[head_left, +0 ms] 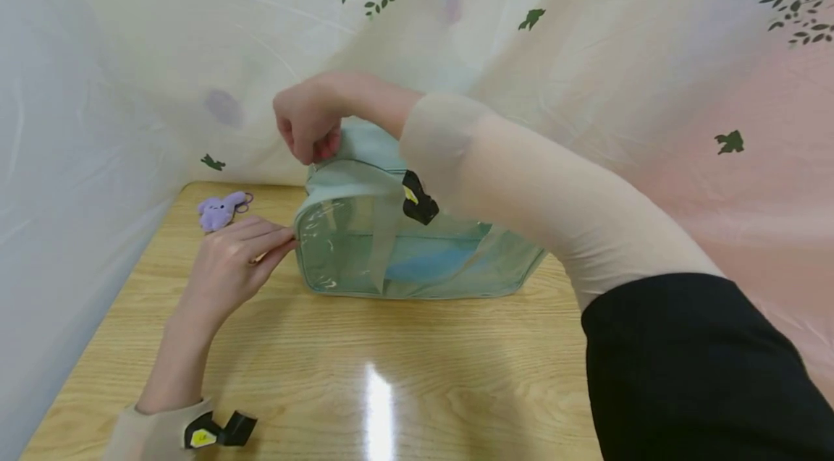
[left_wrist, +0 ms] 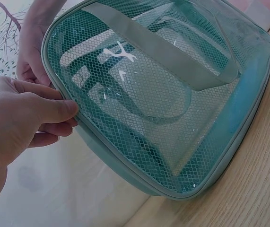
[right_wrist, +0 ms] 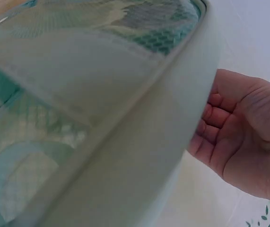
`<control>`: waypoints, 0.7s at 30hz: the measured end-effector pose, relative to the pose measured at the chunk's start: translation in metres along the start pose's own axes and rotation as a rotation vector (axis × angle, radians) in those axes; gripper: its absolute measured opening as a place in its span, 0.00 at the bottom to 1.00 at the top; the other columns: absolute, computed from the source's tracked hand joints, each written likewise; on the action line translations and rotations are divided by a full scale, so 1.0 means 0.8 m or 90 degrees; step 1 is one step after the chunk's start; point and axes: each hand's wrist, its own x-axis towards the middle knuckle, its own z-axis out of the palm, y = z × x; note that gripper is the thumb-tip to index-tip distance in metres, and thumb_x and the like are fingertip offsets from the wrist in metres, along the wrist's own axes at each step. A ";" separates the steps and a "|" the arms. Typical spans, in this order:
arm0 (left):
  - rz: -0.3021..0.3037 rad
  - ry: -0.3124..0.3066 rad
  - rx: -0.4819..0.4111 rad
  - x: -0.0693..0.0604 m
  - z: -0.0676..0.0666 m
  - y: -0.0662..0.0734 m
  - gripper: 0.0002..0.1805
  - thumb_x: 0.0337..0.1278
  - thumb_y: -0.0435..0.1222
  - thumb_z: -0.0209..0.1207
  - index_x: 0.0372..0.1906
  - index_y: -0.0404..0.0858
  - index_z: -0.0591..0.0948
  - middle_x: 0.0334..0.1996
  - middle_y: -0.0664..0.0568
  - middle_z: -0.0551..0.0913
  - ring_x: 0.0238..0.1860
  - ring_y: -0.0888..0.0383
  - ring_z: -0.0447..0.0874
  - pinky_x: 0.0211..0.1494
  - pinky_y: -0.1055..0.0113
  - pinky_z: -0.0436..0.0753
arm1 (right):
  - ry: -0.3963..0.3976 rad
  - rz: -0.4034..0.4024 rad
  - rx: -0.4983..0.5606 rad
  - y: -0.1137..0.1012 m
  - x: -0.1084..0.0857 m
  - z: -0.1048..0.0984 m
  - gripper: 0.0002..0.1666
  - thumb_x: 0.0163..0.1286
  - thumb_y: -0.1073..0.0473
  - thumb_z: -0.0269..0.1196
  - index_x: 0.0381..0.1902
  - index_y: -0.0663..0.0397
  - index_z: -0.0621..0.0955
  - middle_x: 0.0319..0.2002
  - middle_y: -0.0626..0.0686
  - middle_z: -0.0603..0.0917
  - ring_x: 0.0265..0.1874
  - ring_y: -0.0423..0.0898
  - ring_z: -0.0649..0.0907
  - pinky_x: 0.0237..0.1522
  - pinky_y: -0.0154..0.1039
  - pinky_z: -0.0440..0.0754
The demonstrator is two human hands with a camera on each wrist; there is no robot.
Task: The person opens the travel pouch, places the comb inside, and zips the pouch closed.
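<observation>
A mint-green bag (head_left: 339, 255) with a clear, mesh-patterned front panel stands on the table. Its pale strap (left_wrist: 149, 47) crosses that panel. At the bag's left side edge, my left hand (head_left: 228, 265) pinches the piping between thumb and fingers, as the left wrist view also shows. My right hand (head_left: 309, 113) reaches across to the top left corner, fingers curled down against the bag by the seam. The right wrist view shows that hand (right_wrist: 248, 132) from the palm side; its fingertips are hidden behind the bag's edge. Something blue (head_left: 426, 262) shows through the lower panel.
A small purple plush keychain (head_left: 218, 213) lies on the wooden table (head_left: 313, 374), behind my left hand. Leaf-printed fabric (head_left: 554, 85) hangs along the back and sides. My right forearm covers part of the bag's top and right.
</observation>
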 end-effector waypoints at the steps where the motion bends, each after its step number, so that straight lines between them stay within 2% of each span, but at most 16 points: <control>1: -0.001 -0.001 0.000 0.000 0.000 0.000 0.10 0.47 0.28 0.76 0.38 0.34 0.92 0.33 0.45 0.92 0.34 0.52 0.89 0.39 0.60 0.85 | 0.009 0.001 0.013 0.002 -0.002 0.000 0.07 0.66 0.66 0.59 0.31 0.53 0.84 0.19 0.43 0.82 0.18 0.36 0.78 0.25 0.29 0.80; 6: 0.007 0.005 -0.003 0.000 0.002 -0.002 0.10 0.46 0.28 0.76 0.37 0.33 0.92 0.33 0.45 0.92 0.33 0.52 0.89 0.38 0.60 0.84 | 0.029 0.035 0.078 0.008 -0.010 0.000 0.06 0.65 0.67 0.62 0.32 0.55 0.85 0.19 0.44 0.84 0.19 0.36 0.81 0.28 0.29 0.84; 9: 0.014 0.010 -0.005 0.001 0.003 -0.004 0.11 0.44 0.27 0.76 0.37 0.33 0.91 0.32 0.45 0.92 0.33 0.52 0.89 0.37 0.60 0.83 | 0.028 0.093 0.087 0.006 -0.012 -0.002 0.03 0.65 0.66 0.65 0.32 0.56 0.85 0.16 0.43 0.83 0.17 0.35 0.82 0.26 0.28 0.85; 11: 0.015 0.014 -0.006 0.000 0.003 -0.004 0.11 0.43 0.27 0.77 0.36 0.32 0.91 0.31 0.45 0.92 0.32 0.51 0.88 0.36 0.61 0.83 | 0.021 0.137 0.069 0.000 -0.012 -0.003 0.04 0.65 0.65 0.66 0.30 0.55 0.83 0.14 0.43 0.83 0.15 0.35 0.82 0.25 0.27 0.84; 14: 0.013 0.018 -0.006 0.000 0.003 -0.004 0.11 0.42 0.26 0.77 0.36 0.32 0.91 0.31 0.45 0.92 0.32 0.51 0.88 0.35 0.61 0.82 | 0.011 0.187 0.007 -0.008 -0.012 -0.005 0.11 0.66 0.62 0.66 0.23 0.52 0.80 0.12 0.41 0.79 0.12 0.34 0.79 0.21 0.26 0.81; 18: 0.006 0.013 -0.004 0.001 0.001 -0.003 0.11 0.43 0.27 0.77 0.36 0.33 0.91 0.31 0.45 0.92 0.32 0.52 0.89 0.36 0.61 0.83 | -0.030 0.217 -0.072 -0.012 -0.012 -0.008 0.22 0.69 0.57 0.63 0.13 0.48 0.76 0.09 0.40 0.74 0.10 0.34 0.72 0.16 0.26 0.71; 21: 0.004 0.006 -0.004 0.001 0.001 -0.003 0.10 0.45 0.27 0.77 0.37 0.33 0.92 0.32 0.45 0.92 0.33 0.52 0.89 0.36 0.60 0.83 | -0.066 0.224 -0.081 -0.011 -0.016 -0.009 0.25 0.70 0.56 0.59 0.11 0.46 0.74 0.09 0.40 0.72 0.12 0.35 0.69 0.16 0.27 0.67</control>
